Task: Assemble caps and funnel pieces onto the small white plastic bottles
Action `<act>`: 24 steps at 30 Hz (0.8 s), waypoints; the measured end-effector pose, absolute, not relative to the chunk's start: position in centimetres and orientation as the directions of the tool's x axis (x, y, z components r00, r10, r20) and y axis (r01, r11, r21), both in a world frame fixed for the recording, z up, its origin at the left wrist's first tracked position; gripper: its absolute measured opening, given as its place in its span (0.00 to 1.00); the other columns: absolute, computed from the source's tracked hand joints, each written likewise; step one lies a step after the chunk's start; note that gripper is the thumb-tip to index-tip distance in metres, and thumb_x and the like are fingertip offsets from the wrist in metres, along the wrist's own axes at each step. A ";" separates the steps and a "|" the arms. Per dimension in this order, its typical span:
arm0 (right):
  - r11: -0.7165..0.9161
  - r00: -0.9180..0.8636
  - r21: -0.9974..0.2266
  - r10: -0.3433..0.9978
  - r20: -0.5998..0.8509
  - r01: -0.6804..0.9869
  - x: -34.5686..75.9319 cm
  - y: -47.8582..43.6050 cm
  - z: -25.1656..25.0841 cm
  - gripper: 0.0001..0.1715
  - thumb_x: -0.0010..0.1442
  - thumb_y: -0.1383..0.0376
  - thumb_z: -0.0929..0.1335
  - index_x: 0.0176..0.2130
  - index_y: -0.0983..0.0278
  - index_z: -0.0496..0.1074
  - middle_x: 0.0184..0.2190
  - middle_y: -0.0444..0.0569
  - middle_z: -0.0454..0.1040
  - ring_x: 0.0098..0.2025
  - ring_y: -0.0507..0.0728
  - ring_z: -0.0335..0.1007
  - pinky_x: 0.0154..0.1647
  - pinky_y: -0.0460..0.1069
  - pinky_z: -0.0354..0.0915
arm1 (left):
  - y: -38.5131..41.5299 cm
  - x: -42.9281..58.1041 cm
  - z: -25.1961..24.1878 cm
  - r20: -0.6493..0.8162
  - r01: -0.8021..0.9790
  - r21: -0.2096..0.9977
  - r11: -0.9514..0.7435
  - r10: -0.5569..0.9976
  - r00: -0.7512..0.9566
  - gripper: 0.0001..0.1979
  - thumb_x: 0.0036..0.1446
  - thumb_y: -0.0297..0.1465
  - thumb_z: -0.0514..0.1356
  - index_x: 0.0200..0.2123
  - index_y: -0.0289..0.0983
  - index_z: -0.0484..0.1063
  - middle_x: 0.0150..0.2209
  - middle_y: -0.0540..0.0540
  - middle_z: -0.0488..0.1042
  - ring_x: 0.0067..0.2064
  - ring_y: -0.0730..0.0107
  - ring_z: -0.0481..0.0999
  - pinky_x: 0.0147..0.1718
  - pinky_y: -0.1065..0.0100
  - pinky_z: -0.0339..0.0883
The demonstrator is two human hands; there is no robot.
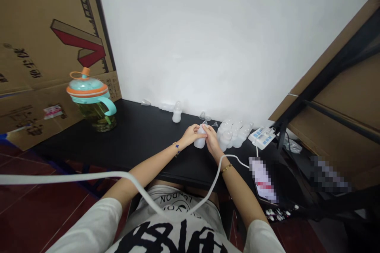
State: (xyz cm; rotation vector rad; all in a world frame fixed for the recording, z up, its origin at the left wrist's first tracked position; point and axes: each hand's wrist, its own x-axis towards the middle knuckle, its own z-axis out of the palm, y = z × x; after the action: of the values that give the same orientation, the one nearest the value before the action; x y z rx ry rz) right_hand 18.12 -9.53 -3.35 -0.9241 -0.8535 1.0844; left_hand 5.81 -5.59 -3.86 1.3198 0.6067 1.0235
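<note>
Both my hands meet over the black table [142, 142] on one small white plastic bottle [200, 140]. My left hand [191, 134] curls round its left side and top. My right hand [211, 139] grips its right side, fingers closed near the neck. Just right of my hands lies a cluster of several similar white bottles [234, 134]. Another single bottle [177, 112] stands upright by the wall, behind my left hand. Small clear caps [204, 116] lie near the wall.
A large teal and orange jug [93, 101] with yellowish liquid stands at the table's left end, before cardboard boxes [44, 47]. A white power strip [261, 136] and a phone [263, 180] lie to the right. A white cable [89, 177] crosses my lap.
</note>
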 end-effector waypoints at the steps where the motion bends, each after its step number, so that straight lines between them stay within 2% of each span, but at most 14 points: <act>1: 0.200 0.251 -0.921 0.961 0.118 -0.333 18.1 -9.5 -3.4 0.19 0.52 0.52 0.78 0.37 0.60 0.75 0.33 0.44 0.77 0.37 0.55 0.75 0.38 0.49 0.69 | -5.5 5.8 -3.9 0.183 -0.257 0.964 -0.067 0.869 0.460 0.28 0.33 0.34 0.81 0.35 0.34 0.70 0.33 0.46 0.80 0.35 0.67 0.80 0.37 0.66 0.71; 8: 0.193 0.265 -0.925 0.958 0.106 -0.327 18.2 -9.4 -3.5 0.22 0.50 0.52 0.79 0.37 0.60 0.73 0.32 0.42 0.76 0.35 0.54 0.74 0.36 0.49 0.68 | -5.6 5.8 -3.7 0.171 -0.260 0.964 -0.051 0.868 0.465 0.29 0.32 0.35 0.80 0.35 0.34 0.71 0.34 0.46 0.80 0.35 0.66 0.80 0.38 0.66 0.71; 11: 0.191 0.249 -0.921 0.962 0.108 -0.339 18.2 -9.3 -3.6 0.21 0.52 0.50 0.78 0.38 0.60 0.74 0.33 0.43 0.77 0.38 0.56 0.75 0.36 0.49 0.69 | -6.0 5.4 -3.0 0.139 -0.258 0.966 -0.012 0.867 0.479 0.27 0.37 0.36 0.79 0.37 0.34 0.72 0.33 0.47 0.79 0.34 0.67 0.79 0.36 0.68 0.70; 14: 0.192 0.214 -0.912 0.970 0.119 -0.362 18.1 -9.2 -3.6 0.22 0.55 0.47 0.75 0.40 0.60 0.76 0.37 0.46 0.79 0.44 0.59 0.77 0.39 0.51 0.72 | -6.4 5.0 -2.3 0.105 -0.251 0.968 0.021 0.871 0.479 0.24 0.41 0.38 0.77 0.37 0.34 0.73 0.32 0.48 0.79 0.33 0.68 0.78 0.34 0.69 0.68; 18: 0.192 0.189 -0.909 0.973 0.130 -0.369 18.0 -9.1 -3.5 0.22 0.55 0.46 0.75 0.40 0.59 0.77 0.40 0.49 0.81 0.49 0.63 0.76 0.44 0.54 0.74 | -6.6 4.8 -1.8 0.080 -0.269 0.961 0.067 0.862 0.500 0.23 0.42 0.38 0.77 0.39 0.34 0.74 0.33 0.48 0.80 0.34 0.68 0.78 0.35 0.69 0.68; 24: 0.214 0.187 -0.914 0.970 0.156 -0.344 18.1 -9.1 -3.5 0.23 0.55 0.46 0.75 0.40 0.60 0.79 0.41 0.50 0.81 0.49 0.62 0.76 0.47 0.54 0.73 | -6.8 4.7 -1.7 0.068 -0.259 0.963 0.079 0.857 0.512 0.24 0.42 0.38 0.77 0.40 0.34 0.75 0.35 0.46 0.80 0.36 0.66 0.79 0.37 0.68 0.69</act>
State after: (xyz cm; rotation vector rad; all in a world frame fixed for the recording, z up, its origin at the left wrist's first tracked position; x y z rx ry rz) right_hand 18.10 -9.08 -3.54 -0.8740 -0.9124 1.1137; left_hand 4.75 -6.75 -1.69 1.2140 0.6195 0.9201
